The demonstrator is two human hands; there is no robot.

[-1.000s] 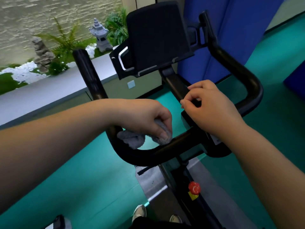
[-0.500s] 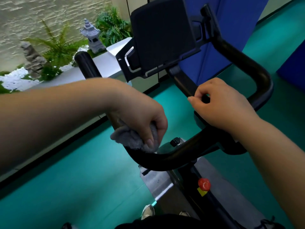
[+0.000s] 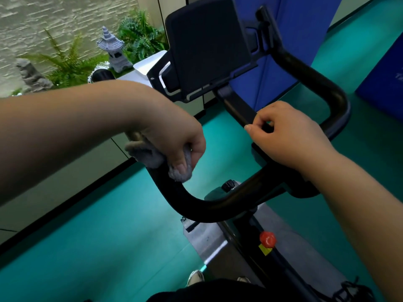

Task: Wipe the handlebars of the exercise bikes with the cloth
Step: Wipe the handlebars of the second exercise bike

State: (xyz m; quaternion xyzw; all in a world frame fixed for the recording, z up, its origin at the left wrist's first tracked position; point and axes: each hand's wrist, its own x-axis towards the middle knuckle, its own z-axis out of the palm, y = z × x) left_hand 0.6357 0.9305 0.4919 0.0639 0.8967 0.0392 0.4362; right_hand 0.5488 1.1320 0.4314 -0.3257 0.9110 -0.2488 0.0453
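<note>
A black exercise-bike handlebar loops around in front of me, its left branch rising under my arm to a tip. My left hand grips a grey cloth wrapped around that left branch, just above the bend. My right hand rests on the middle of the bar with its fingers curled around the black centre stem. The right loop of the handlebar is bare. A black tablet holder stands above the stem.
A red knob sits on the bike frame below the bar, and a black adjustment knob beneath the bend. Green floor lies all around. A grey ledge with ferns and a stone lantern is at left, blue panels at right.
My left hand has slid the cloth up the left branch, from the bottom bend toward the upright part. The right hand has stayed on the stem. My view moved closer.
</note>
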